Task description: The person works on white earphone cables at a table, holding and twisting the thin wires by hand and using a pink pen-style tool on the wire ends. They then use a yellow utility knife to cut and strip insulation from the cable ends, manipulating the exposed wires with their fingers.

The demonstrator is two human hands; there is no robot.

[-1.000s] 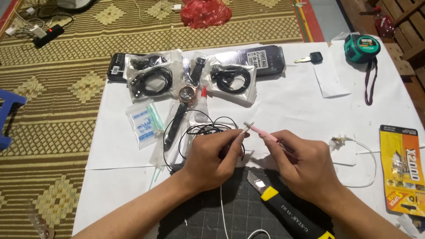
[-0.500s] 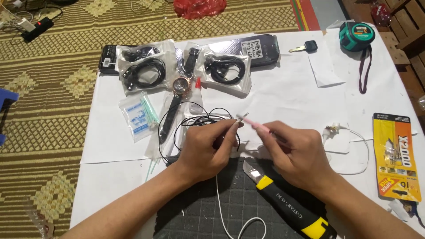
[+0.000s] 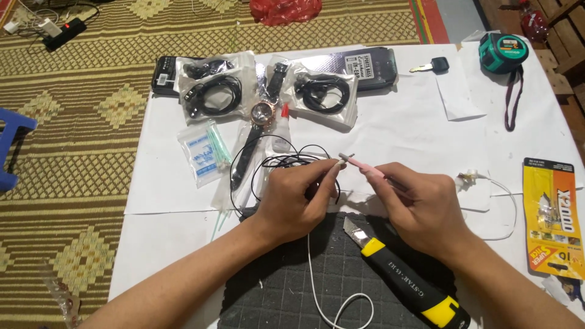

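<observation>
Hands are meeting over a white paper-covered bench [image 3: 396,122]: the left hand [image 3: 292,198] is pinching the tip of a thin white cable [image 3: 312,268] between closed fingers, while the right hand [image 3: 420,204] is gripping a slim pink tool [image 3: 365,169] against it. A yellow-and-black utility knife [image 3: 402,274] is lying just beside them on a dark cutting mat [image 3: 274,292].

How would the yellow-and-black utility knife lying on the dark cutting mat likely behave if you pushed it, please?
The yellow-and-black utility knife looks rigid and fairly solid, so it would probably slide as one piece. Its flat-sided body lies flat on the gridded dark cutting mat, so rolling seems unlikely. The blade tip appears exposed, so push from the handle.
</observation>
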